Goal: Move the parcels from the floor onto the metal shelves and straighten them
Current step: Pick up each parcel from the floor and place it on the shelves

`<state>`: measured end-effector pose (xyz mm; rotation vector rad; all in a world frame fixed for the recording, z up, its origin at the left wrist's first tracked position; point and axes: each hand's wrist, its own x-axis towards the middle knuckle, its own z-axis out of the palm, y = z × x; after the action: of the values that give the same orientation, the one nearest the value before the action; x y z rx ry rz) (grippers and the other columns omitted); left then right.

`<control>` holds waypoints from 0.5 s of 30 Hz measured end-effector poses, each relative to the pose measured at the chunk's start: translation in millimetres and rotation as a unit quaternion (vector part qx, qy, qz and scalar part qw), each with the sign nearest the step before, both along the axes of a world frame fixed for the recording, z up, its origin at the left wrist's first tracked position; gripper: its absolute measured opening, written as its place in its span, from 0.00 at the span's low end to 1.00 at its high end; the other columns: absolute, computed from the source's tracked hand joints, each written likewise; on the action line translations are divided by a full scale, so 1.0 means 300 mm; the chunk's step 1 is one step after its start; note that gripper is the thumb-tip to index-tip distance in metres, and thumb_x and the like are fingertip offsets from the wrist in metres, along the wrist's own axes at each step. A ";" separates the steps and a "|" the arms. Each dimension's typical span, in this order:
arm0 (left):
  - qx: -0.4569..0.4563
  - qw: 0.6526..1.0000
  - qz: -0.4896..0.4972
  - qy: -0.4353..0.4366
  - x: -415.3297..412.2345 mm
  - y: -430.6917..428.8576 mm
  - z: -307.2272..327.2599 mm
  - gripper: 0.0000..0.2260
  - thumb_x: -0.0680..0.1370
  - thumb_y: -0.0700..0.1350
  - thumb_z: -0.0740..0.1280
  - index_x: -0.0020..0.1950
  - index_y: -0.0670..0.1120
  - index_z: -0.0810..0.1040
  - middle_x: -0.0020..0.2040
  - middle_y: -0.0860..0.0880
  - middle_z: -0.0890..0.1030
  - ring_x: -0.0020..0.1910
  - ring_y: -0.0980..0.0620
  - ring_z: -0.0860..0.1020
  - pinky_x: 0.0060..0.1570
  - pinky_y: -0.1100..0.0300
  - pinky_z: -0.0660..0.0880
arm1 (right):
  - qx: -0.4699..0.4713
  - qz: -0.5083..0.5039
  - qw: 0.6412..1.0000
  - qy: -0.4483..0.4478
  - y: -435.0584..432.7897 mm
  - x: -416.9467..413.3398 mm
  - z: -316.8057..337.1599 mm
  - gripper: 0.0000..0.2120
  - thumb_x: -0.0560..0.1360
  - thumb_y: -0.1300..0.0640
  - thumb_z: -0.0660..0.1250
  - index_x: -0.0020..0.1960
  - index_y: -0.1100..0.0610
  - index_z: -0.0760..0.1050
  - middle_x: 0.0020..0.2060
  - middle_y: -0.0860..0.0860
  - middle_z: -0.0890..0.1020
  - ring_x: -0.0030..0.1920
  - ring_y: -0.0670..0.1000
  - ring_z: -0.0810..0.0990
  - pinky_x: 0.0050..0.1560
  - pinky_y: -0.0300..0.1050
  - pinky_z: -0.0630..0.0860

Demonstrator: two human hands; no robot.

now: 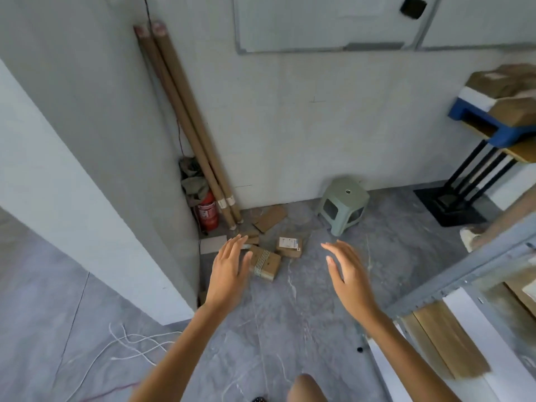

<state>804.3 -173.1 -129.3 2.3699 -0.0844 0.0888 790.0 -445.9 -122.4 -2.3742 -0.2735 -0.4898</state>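
Two small cardboard parcels lie on the grey floor near the wall corner: one wrapped in striped tape (266, 264) and one with a white label (289, 246) just behind it. My left hand (227, 271) hovers with straight fingers at the taped parcel's left side, partly covering it. My right hand (346, 274) is held out flat, empty, to the right of both parcels. The grey metal shelf frame (475, 262) runs along the right edge, with brown parcels lying on its lower levels.
Flat cardboard scraps (271, 218) lie by the wall. Two long cardboard tubes (185, 120) and a red fire extinguisher (208, 211) stand in the corner. A green plastic stool (343, 204) sits behind the parcels. A white wall panel (95, 204) stands at the left, white cords (130, 343) below it.
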 end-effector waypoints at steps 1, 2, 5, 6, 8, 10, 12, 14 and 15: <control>-0.010 1.000 0.008 0.007 0.047 -0.007 -0.016 0.22 0.83 0.56 0.54 0.75 0.49 0.66 0.74 0.49 0.68 0.75 0.50 0.62 0.73 0.47 0.62 | 0.004 0.005 1.000 0.006 -0.005 0.053 -0.014 0.16 0.81 0.53 0.56 0.60 0.60 0.77 0.53 0.54 0.80 0.56 0.50 0.76 0.61 0.35 0.69; -0.016 1.000 0.017 0.013 0.093 -0.013 -0.036 0.21 0.83 0.54 0.55 0.74 0.48 0.67 0.74 0.48 0.68 0.75 0.49 0.63 0.73 0.48 0.62 | 0.007 0.009 1.000 0.013 -0.012 0.106 -0.035 0.16 0.81 0.53 0.56 0.59 0.60 0.77 0.52 0.53 0.80 0.55 0.50 0.76 0.59 0.38 0.71; -0.021 0.998 0.045 0.032 0.243 -0.037 -0.107 0.20 0.83 0.52 0.57 0.74 0.46 0.67 0.74 0.47 0.69 0.74 0.48 0.64 0.72 0.49 0.63 | 0.016 0.019 0.999 0.041 -0.042 0.278 -0.126 0.16 0.81 0.52 0.56 0.59 0.59 0.77 0.51 0.52 0.80 0.54 0.51 0.78 0.56 0.43 0.74; -0.023 0.997 0.056 0.039 0.296 -0.045 -0.137 0.20 0.83 0.52 0.57 0.74 0.47 0.67 0.74 0.47 0.69 0.73 0.48 0.64 0.72 0.49 0.63 | 0.020 0.026 0.998 0.054 -0.050 0.343 -0.156 0.16 0.81 0.52 0.56 0.59 0.59 0.78 0.50 0.51 0.80 0.53 0.51 0.78 0.56 0.42 0.74; -0.031 0.995 0.080 0.054 0.405 -0.066 -0.204 0.21 0.83 0.54 0.56 0.73 0.47 0.68 0.72 0.47 0.70 0.72 0.48 0.65 0.71 0.50 0.64 | 0.026 0.040 0.996 0.080 -0.064 0.486 -0.218 0.16 0.81 0.51 0.56 0.58 0.58 0.78 0.49 0.49 0.80 0.52 0.50 0.78 0.55 0.41 0.73; -0.046 0.990 0.116 0.067 0.518 -0.095 -0.280 0.23 0.82 0.58 0.54 0.73 0.48 0.69 0.71 0.47 0.72 0.70 0.48 0.67 0.69 0.53 0.65 | 0.032 0.057 0.993 0.101 -0.080 0.644 -0.279 0.17 0.81 0.51 0.55 0.57 0.58 0.79 0.48 0.47 0.79 0.52 0.49 0.78 0.54 0.39 0.73; -0.068 0.980 0.163 0.088 0.627 -0.132 -0.348 0.23 0.82 0.59 0.55 0.72 0.48 0.70 0.69 0.47 0.73 0.69 0.47 0.68 0.66 0.57 0.64 | 0.033 0.073 0.988 0.131 -0.094 0.800 -0.347 0.17 0.80 0.51 0.55 0.57 0.57 0.79 0.48 0.46 0.80 0.52 0.49 0.79 0.54 0.38 0.74; -0.084 0.968 0.210 0.105 0.730 -0.166 -0.419 0.19 0.83 0.53 0.57 0.72 0.48 0.70 0.69 0.48 0.73 0.67 0.47 0.69 0.62 0.58 0.65 | 0.027 0.087 0.981 0.169 -0.105 0.946 -0.424 0.19 0.80 0.49 0.54 0.58 0.57 0.79 0.49 0.48 0.81 0.53 0.47 0.79 0.54 0.35 0.74; -0.091 0.963 0.230 0.109 0.777 -0.180 -0.454 0.18 0.83 0.50 0.59 0.72 0.48 0.70 0.68 0.48 0.73 0.67 0.48 0.70 0.61 0.59 0.65 | 0.025 0.095 0.977 0.187 -0.109 1.010 -0.469 0.19 0.80 0.49 0.54 0.58 0.57 0.79 0.50 0.48 0.81 0.53 0.46 0.79 0.54 0.34 0.74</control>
<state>1037.2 -227.1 -265.7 2.1569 0.5588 0.0534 1093.1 -478.6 -263.0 -2.3058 -0.3058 0.0419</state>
